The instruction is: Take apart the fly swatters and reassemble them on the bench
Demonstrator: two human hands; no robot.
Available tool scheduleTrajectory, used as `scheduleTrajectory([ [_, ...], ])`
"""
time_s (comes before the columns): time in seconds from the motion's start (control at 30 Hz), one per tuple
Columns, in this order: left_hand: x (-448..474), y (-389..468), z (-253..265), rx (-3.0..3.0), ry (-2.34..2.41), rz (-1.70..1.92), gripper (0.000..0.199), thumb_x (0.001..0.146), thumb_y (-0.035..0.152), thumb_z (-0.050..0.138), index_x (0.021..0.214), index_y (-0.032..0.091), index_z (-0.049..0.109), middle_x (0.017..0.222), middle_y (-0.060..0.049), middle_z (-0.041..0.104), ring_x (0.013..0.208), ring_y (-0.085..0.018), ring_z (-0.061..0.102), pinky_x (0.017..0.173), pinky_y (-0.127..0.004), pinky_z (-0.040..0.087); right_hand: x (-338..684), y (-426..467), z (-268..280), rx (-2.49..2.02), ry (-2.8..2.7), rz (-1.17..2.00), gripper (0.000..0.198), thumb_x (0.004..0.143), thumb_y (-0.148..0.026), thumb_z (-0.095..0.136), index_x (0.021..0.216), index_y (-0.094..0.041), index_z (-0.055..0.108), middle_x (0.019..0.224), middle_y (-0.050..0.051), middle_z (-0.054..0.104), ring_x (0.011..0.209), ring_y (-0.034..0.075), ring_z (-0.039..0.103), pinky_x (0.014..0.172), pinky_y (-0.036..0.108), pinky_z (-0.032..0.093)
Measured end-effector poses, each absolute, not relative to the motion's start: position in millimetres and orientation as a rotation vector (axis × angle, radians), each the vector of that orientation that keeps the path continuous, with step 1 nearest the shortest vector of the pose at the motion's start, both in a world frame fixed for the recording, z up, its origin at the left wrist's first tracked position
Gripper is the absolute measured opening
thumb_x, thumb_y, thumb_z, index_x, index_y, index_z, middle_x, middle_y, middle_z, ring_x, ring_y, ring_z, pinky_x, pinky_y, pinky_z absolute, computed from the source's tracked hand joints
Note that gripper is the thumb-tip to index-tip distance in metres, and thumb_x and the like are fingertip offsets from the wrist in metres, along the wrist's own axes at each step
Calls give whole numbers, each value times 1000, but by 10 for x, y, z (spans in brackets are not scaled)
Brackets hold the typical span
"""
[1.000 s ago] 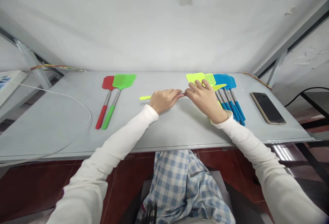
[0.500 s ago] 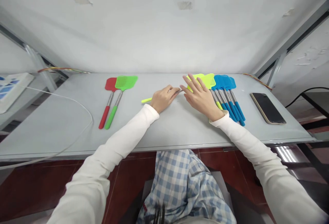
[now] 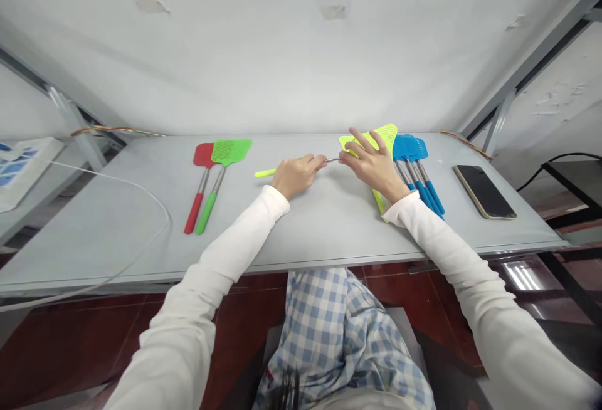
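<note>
The left hand (image 3: 296,175) clamps its fingers on the yellow swatter (image 3: 333,160), whose handle end (image 3: 264,173) pokes out left of them. The right hand (image 3: 374,172) pinches its shaft (image 3: 331,160); blue swatters (image 3: 411,148) lie right of its fingers.

A bright yellow fly swatter (image 3: 333,160) lies crosswise before the person, its length running roughly from left to right; the tip of its plain yellow handle (image 3: 264,173) pokes out past the left hand (image 3: 295,177), which is closed around the rest and hides it; a short stretch of slim silvery metal shaft shows bare between the two hands, and the right hand (image 3: 371,165) pinches its far end between thumb and fingertips; beyond those spread fingers the broad perforated head (image 3: 388,136) rises tilted, flaring toward its outer edge; the join of shaft and head is covered by the right hand.
</note>
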State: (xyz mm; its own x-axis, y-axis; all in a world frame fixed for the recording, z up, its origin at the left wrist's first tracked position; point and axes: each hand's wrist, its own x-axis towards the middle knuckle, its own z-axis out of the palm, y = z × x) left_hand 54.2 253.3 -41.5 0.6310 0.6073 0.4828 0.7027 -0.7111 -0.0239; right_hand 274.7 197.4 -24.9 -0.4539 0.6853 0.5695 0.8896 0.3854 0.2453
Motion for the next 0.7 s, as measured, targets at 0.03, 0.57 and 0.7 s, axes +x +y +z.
scheduleTrajectory([
  [0.03,471,2588,-392,-2631,-1084,-661,45,99,43,25,106,25,66,84,-8,70,68,-18,63,52,-29,26,2827,2003,-236,-1384,-2247,-752,27,99,-29,36,103,-26,63,114,7,65,138,22,39,111,49,25],
  [0.57,192,2931,-464,-2590,-866,-884,43,98,42,29,99,17,64,85,-11,69,77,-21,63,66,-32,41,2990,2093,-226,-1600,-2255,-681,30,99,-28,33,95,-20,62,87,10,65,96,24,57,84,39,37],
  [0.7,269,2868,-442,-2624,-798,-866,44,98,44,29,105,17,64,86,-11,68,79,-21,62,70,-33,42,2898,2051,-223,-1586,-2242,-646,29,99,-31,36,96,-20,62,84,8,62,76,20,52,66,32,29],
])
